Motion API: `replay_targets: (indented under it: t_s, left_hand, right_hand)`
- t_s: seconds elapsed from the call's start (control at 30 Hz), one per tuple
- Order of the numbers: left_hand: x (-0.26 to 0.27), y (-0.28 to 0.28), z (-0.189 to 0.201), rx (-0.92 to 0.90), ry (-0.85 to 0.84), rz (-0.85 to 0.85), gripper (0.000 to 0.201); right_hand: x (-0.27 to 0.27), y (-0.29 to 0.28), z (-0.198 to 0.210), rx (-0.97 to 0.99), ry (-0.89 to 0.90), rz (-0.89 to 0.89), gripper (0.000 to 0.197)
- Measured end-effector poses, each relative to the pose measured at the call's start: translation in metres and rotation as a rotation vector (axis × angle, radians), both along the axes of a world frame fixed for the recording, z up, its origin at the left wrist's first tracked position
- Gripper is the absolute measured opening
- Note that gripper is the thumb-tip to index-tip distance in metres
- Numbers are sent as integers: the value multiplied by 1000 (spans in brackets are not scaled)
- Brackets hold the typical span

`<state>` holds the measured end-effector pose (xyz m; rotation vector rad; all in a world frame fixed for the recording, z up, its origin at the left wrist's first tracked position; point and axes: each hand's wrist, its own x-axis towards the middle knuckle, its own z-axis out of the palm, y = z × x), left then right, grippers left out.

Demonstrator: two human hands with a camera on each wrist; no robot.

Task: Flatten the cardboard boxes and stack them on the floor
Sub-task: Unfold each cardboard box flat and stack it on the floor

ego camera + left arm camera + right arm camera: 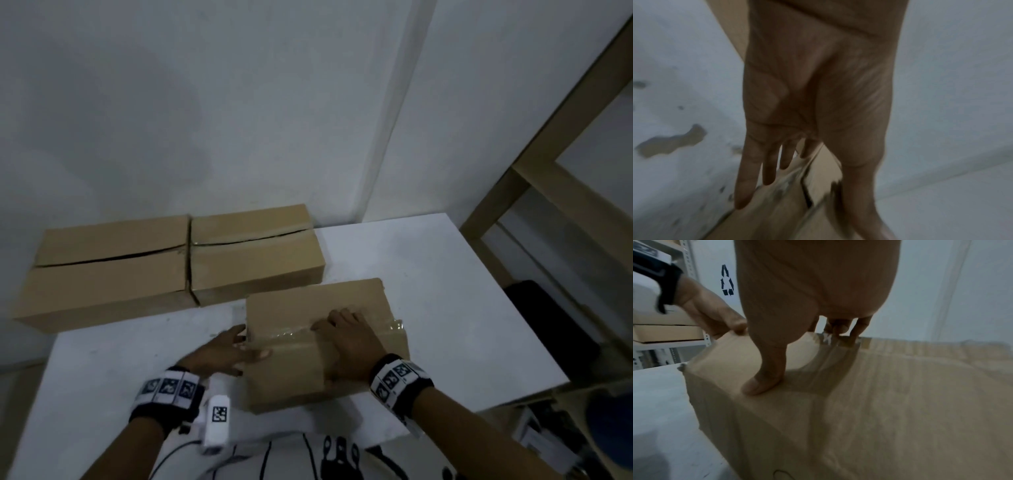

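A brown cardboard box (308, 301) stands shut on the white table (445, 325), with clear tape (287, 331) along its top seam. My left hand (248, 344) is at the box's left end, thumb on the top and straight fingers against the side; the left wrist view shows those fingers (748, 186) spread over the taped seam. My right hand (342, 329) lies on top of the box (900, 402). Its thumb (758, 382) is pressed flat and its fingertips (838, 328) are on the tape. Two more closed boxes (109, 274) (253, 263) sit side by side at the back left.
A wall runs close behind the table. A wooden shelf frame (548, 192) stands to the right, with a dark object (548, 329) low beside it. In the right wrist view, a metal rack (668, 332) holding cardboard stands beyond the table's left side.
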<state>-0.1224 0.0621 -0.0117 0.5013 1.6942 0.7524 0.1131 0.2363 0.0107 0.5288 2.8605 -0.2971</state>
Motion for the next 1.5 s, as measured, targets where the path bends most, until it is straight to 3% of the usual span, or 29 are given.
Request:
replay_targets:
  t_s: [0.1, 0.17, 0.3, 0.37, 0.47, 0.57, 0.67, 0.73, 0.83, 1.03, 1.13, 1.27, 1.33, 1.5]
  left_hand:
    - [-28, 11, 32, 47, 131, -160, 147]
    - [-38, 24, 48, 100, 191, -233, 141]
    - [-26, 57, 48, 107, 460, -372, 114]
    - [-12, 72, 33, 54, 675, -549, 112]
    - [-2, 88, 0, -22, 827, -709, 122]
    - [6, 97, -12, -44, 877, -675, 123]
    - [13, 106, -11, -7, 925, -611, 124]
    - [15, 110, -12, 1, 929, -592, 126]
    - [19, 114, -9, 29, 917, -545, 126]
    - [42, 100, 5, -26, 859, -596, 117]
    - [54, 97, 16, -52, 817, -675, 106]
    - [63, 85, 38, -22, 573, -665, 73]
    - [62, 76, 41, 2, 457, -607, 69]
    - [58, 62, 34, -16, 389, -561, 69]
  right_hand:
    - [15, -8, 3, 143, 140, 36, 66]
    - [30, -21, 2, 184, 279, 38, 46]
    - [58, -51, -9, 238, 400, 65, 33]
    - [69, -63, -17, 250, 382, 28, 36]
    - [83, -72, -29, 239, 307, -32, 49]
    - [103, -65, -37, 185, 212, -133, 65]
    - [126, -54, -41, 61, 79, -356, 89]
    - [138, -49, -45, -36, -7, -447, 103]
    - [141, -45, -52, -175, -31, -530, 104]
    - [118, -24, -63, -556, 279, -973, 80]
    - [107, -15, -63, -610, 358, -1178, 97]
    - [105, -17, -62, -589, 295, -1263, 111]
    - [108, -18, -65, -581, 301, -1330, 112]
    - [113, -6, -68, -638, 171, -1427, 107]
